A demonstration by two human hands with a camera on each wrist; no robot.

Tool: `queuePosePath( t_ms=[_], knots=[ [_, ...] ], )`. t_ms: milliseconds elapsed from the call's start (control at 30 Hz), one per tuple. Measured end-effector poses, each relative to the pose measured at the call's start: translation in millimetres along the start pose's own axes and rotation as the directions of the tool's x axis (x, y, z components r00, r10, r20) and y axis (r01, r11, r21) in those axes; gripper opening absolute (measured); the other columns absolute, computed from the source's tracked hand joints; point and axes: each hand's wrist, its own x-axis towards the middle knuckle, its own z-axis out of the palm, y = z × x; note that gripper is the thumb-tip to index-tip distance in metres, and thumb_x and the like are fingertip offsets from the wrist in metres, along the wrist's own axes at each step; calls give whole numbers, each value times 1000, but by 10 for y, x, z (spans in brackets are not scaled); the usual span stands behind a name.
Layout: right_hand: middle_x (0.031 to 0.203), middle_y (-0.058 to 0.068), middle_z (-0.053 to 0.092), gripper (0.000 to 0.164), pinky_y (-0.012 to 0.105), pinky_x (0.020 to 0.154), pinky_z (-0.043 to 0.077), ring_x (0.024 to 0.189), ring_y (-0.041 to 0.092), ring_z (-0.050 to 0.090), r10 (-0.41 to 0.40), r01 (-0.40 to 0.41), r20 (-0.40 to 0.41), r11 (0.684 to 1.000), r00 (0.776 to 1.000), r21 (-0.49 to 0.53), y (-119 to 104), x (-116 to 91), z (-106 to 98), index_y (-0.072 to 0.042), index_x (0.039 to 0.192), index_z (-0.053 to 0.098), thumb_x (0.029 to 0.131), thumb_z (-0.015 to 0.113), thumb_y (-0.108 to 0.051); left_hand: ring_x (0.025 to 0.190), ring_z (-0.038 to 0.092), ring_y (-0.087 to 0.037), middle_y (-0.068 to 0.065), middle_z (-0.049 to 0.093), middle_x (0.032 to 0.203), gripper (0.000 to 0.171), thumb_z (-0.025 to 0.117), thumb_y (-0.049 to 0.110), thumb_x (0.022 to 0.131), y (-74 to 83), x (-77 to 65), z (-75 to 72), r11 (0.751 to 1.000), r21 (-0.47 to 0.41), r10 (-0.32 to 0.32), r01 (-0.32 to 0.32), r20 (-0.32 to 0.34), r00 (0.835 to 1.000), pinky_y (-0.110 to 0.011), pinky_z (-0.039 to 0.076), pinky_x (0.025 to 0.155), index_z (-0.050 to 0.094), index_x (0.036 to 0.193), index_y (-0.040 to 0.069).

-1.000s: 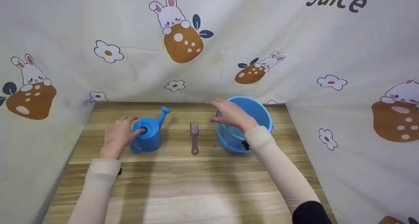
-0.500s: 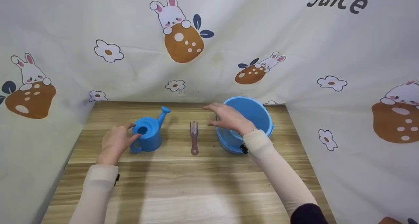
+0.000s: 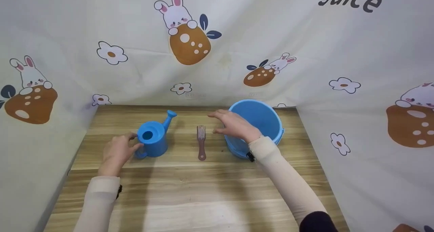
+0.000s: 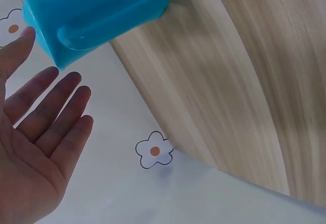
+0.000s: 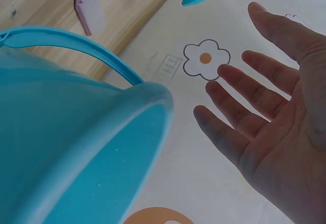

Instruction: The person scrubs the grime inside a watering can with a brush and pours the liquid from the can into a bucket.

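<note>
A blue toy watering can (image 3: 155, 146) stands on the left of the table, its spout pointing to the back right. My left hand (image 3: 116, 154) is beside its handle, fingertips right at the rim in the head view. In the left wrist view the watering can's handle (image 4: 114, 23) faces the palm, and the relaxed fingers grip nothing. My right hand (image 3: 238, 126) hovers over the left rim of a blue bucket (image 3: 259, 114), fingers extended and spread, holding nothing. A mauve brush (image 3: 201, 145) with pale bristles lies between the watering can and the bucket.
The wooden table (image 3: 190, 191) is walled at the back and both sides by a pale cloth (image 3: 142, 76) with printed rabbits and flowers. The bucket's handle (image 5: 76, 40) arches along its side in the right wrist view.
My left hand has drawn back toward me and leftward, its thumb moving off the watering can's top opening. My right hand has shifted slightly left and nearer. The objects have stayed put.
</note>
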Motion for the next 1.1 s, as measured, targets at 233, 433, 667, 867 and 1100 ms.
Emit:
queuePosePath(
  t_ms=[233,433,667,867,1100],
  knots=[
    [151,5,50,61,42,115,39,141,25,46,0,0,10,999,1000,40,11,0,51,-16,147,48,92,72,-31,120,58,-49,-25,62,131,49,67,30,95,-32,-3,48,997,-77,-10,12,28,1000,-64,46,96,59,133,0],
    [151,7,50,60,42,115,39,141,26,46,3,-4,24,999,1000,32,-23,16,95,-16,146,50,93,72,-31,114,64,-44,-24,68,123,39,67,25,95,-85,-3,88,988,-151,12,-8,23,1000,-60,49,95,64,126,0],
    [148,5,54,57,40,113,42,137,24,51,-32,32,23,999,999,19,-74,82,176,-16,144,51,92,72,-29,107,68,-41,-23,72,114,29,67,20,96,-142,-31,126,977,-214,29,-26,13,999,-57,52,92,69,117,-1],
    [146,5,55,57,39,112,43,135,23,53,-46,46,19,999,999,12,-118,102,260,-16,144,52,92,72,-31,111,66,-42,-24,71,115,35,65,19,97,-175,-43,163,964,-265,6,10,62,998,-57,51,95,65,124,-3],
    [143,4,59,57,37,109,46,129,22,58,-47,47,27,998,999,33,-139,113,353,-17,143,53,92,72,-34,113,65,-43,-28,67,120,34,63,12,98,-186,-45,196,950,-313,10,18,86,996,-56,52,96,62,126,-6]
  ],
)
